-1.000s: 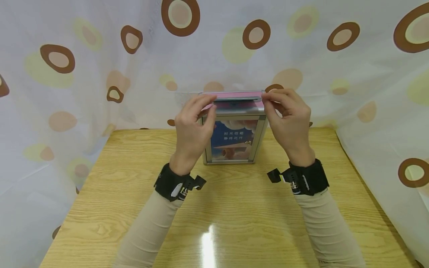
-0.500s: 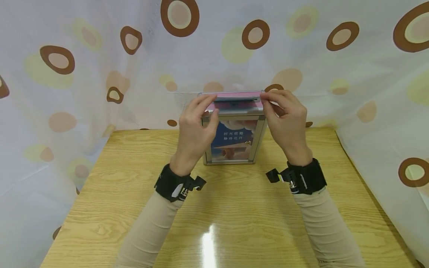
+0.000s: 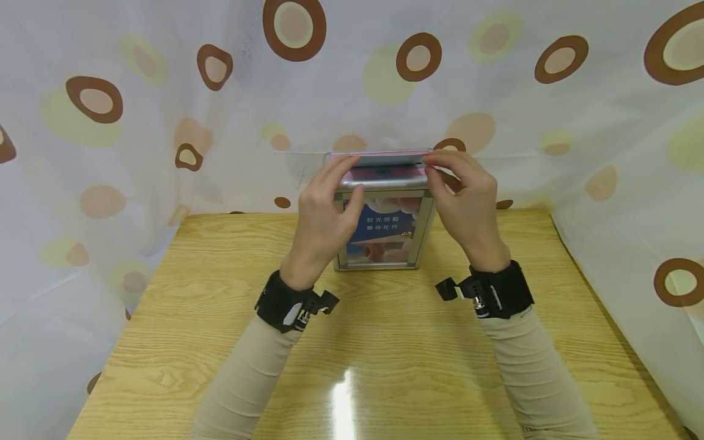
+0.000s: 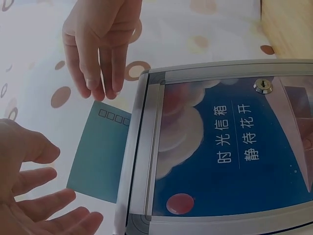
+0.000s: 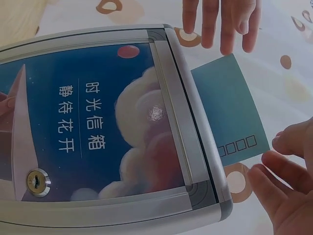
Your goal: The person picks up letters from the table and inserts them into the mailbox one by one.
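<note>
A teal envelope (image 3: 389, 161) with a row of small printed squares stands partly in the top of a silver-framed letter box (image 3: 379, 238). Its lower part is hidden inside the box. My right hand (image 3: 466, 198) pinches one upper corner of the envelope (image 5: 234, 112) between thumb and fingers. At the opposite side, my left hand (image 3: 329, 214) has its fingers stretched out, fingertips right at the envelope's edge (image 4: 100, 152), and the thumb held apart. The letter box front (image 4: 230, 147) carries a blue picture with white characters and a round lock (image 4: 263, 86).
The letter box stands at the back of a wooden table (image 3: 379, 342), close to a hanging white cloth (image 3: 330, 91) with brown and yellow patterns. Each wrist wears a black strap (image 3: 282, 302) with a small camera mount.
The left thumb has moved away from the envelope, and that hand has shifted slightly right. My right hand has edged left. The envelope now tilts so that more of its face shows.
</note>
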Available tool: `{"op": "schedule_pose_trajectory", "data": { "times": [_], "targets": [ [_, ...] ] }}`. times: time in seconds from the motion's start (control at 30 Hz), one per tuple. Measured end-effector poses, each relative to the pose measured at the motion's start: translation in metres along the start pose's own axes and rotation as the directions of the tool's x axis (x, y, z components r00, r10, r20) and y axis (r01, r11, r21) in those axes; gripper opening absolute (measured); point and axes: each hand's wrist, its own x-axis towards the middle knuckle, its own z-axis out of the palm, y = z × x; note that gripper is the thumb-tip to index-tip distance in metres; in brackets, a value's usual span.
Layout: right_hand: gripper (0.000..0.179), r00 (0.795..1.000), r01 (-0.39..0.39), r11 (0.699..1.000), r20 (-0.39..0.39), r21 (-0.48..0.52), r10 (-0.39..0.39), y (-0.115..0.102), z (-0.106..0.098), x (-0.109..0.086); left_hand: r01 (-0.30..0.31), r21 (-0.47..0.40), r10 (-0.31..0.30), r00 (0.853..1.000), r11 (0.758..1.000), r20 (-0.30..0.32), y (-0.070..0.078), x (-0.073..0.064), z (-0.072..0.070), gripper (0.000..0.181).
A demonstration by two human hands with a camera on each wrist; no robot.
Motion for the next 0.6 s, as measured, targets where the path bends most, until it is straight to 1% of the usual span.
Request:
{"op": "schedule_pose_trajectory", "data": {
  "times": [0.1,0.23,0.33,0.4,0.47,0.53,0.6],
  "targets": [
    [0.014,1.0,0.004,1.0,0.001,-0.016,-0.004,0.005,0.001,0.0,0.011,0.011,-0.011,1.0,1.0,0.013,0.0,0.0,0.0,0.042],
    [0.015,0.999,0.039,0.996,0.003,-0.079,-0.039,0.021,0.002,-0.001,0.03,0.042,-0.032,0.998,0.999,0.048,0.001,0.0,-0.001,0.043],
    [0.016,0.997,0.073,0.99,0.011,-0.124,-0.072,0.032,0.001,-0.004,0.055,0.076,-0.063,0.992,0.996,0.107,0.001,0.0,-0.001,0.049],
    [0.017,0.997,0.074,0.987,0.013,-0.141,-0.072,0.036,-0.001,-0.007,0.069,0.097,-0.083,0.985,0.993,0.149,0.0,-0.002,-0.001,0.055],
    [0.018,0.998,0.069,0.986,0.015,-0.152,-0.068,0.038,-0.003,-0.013,0.061,0.121,-0.083,0.981,0.991,0.178,0.0,-0.004,-0.001,0.061],
    [0.021,0.998,0.061,0.985,0.02,-0.161,-0.058,0.038,-0.006,-0.02,0.034,0.146,-0.061,0.981,0.989,0.183,0.0,-0.009,0.0,0.064],
    [0.026,0.997,0.07,0.98,0.042,-0.184,-0.063,0.038,-0.008,-0.028,-0.003,0.174,-0.029,0.983,0.985,0.18,0.001,-0.015,0.0,0.069]
  ]
}}
